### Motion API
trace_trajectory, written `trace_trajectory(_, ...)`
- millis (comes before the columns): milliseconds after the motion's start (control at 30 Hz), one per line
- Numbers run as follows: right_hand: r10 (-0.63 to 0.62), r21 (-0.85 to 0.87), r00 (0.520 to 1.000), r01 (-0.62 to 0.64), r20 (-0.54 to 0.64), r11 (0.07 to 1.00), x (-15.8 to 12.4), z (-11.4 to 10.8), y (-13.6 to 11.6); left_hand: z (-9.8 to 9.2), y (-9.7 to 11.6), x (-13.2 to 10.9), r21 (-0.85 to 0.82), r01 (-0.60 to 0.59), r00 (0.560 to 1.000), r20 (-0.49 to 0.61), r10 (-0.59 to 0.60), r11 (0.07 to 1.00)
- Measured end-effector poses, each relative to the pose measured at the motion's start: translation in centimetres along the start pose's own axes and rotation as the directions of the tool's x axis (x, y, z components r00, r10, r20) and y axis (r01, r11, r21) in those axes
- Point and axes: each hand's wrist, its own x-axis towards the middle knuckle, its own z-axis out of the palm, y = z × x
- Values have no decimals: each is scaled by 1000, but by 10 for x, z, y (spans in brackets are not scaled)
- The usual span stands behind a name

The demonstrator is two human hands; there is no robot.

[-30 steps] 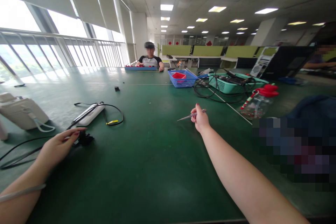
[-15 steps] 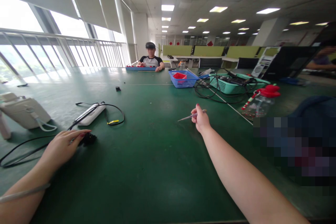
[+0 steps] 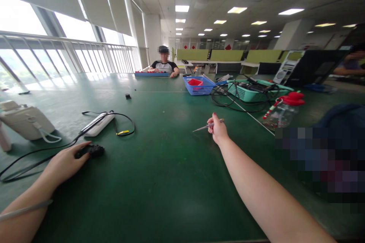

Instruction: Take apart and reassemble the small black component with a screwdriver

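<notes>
Two hands are over the green table (image 3: 159, 182). Left hand (image 3: 67, 163) closes its fingers on a black plug (image 3: 91, 150); a white power strip (image 3: 98, 124) lies just beyond it. Right hand (image 3: 218, 131) grips a thin screwdriver (image 3: 205, 126); a red-lidded bottle (image 3: 282, 113) stands to its right.

Table: I see a green mat top (image 3: 171, 174).
L side: white power strip (image 3: 98, 124); white device (image 3: 27, 121) further L.
Mid-back: blue basket (image 3: 203, 90), red item (image 3: 194, 82) inside; teal basket (image 3: 242, 94) just R, cables heaped in it.
R: clear bottle (image 3: 281, 115), red lid.
Far end: person (image 3: 164, 65) seated.
</notes>
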Motion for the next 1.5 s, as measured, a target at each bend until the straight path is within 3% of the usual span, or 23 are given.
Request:
trace_trajectory(133, -1, -8, 1000, 1, 5, 1000, 0, 0, 1, 1, 2, 2, 51, 14, 1000, 15, -15, 999)
trace_trajectory(233, -2, -13, 1000, 2, 6, 1000, 1, 0, 1, 1, -1, 2, 9, 80, 993, -93, -79, 997)
trace_trajectory(267, -3, -14, 1000, 3, 6, 1000, 1, 0, 1, 1, -2, 1, -47, 49, 989, -134, -55, 998)
trace_trajectory(333, -3, -17, 1000, 3, 4, 1000, 1, 0, 1, 2, -3, -1, -162, -131, 979, -178, 102, 978)
trace_trajectory(400, -1, -20, 1000, 1, 2, 1000, 0, 0, 0, 3, -2, -4, -233, -333, 941, -145, 306, 914)
trace_trajectory(500, 2, -24, 1000, -1, 4, 1000, 0, 1, 0, 4, 5, -7, -262, -448, 893, -79, 444, 855)
trace_trajectory(800, 10, -27, 1000, -9, 6, 1000, -1, 1, -1, 2, 14, -9, -221, -464, 886, -125, 447, 857)
trace_trajectory(1033, 11, -30, 1000, -11, 13, 1000, -3, 2, -3, 5, 10, -9, -156, -337, 942, -48, 333, 929)
trace_trajectory(1233, 6, -30, 1000, -6, 15, 1000, -2, 2, -2, 6, 13, -8, -133, -387, 921, -114, 374, 913)
trace_trajectory(1367, 8, -32, 1000, -8, 12, 999, -2, 1, -1, 5, 12, -8, -109, -363, 932, -65, 358, 925)
trace_trajectory(1500, 6, -32, 1000, -6, 15, 999, -2, 1, -2, -3, 32, -19, -81, -426, 903, -90, 419, 901)
